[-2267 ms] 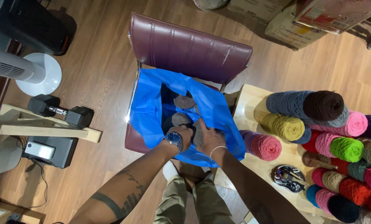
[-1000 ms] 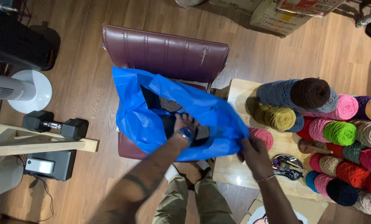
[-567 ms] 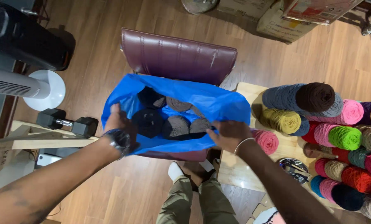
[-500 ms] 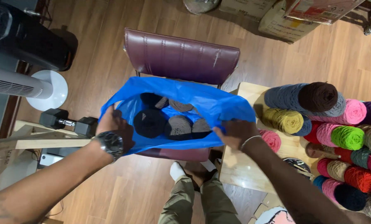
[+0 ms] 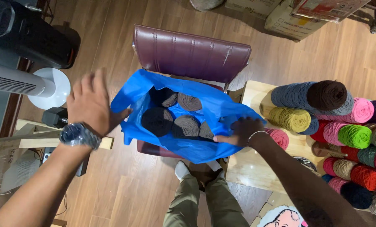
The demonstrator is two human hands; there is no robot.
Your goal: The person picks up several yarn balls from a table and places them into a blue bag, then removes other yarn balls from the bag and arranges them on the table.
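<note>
**Right grip on the bag rim, left hand loose**

Right hand (image 5: 243, 131) pinches the near right rim of the blue plastic bag (image 5: 215, 107), fingers closed on the plastic. The left hand (image 5: 90, 103), a wristwatch (image 5: 79, 135) on its wrist, hovers spread and flat beside the bag's left edge; only the thumb tip comes near the plastic, and it holds nothing.

The bag sits open on the seat of a maroon chair (image 5: 192, 52), whose backrest rises behind it. Inside lie dark and brown yarn rolls (image 5: 171, 122), packed side by side. To the right, a wooden surface (image 5: 249, 168) carries a stack of coloured yarn skeins (image 5: 335, 122), close to the right forearm. A white fan base (image 5: 49, 88) and a dumbbell (image 5: 55, 117) stand on the floor behind the left hand.
</note>
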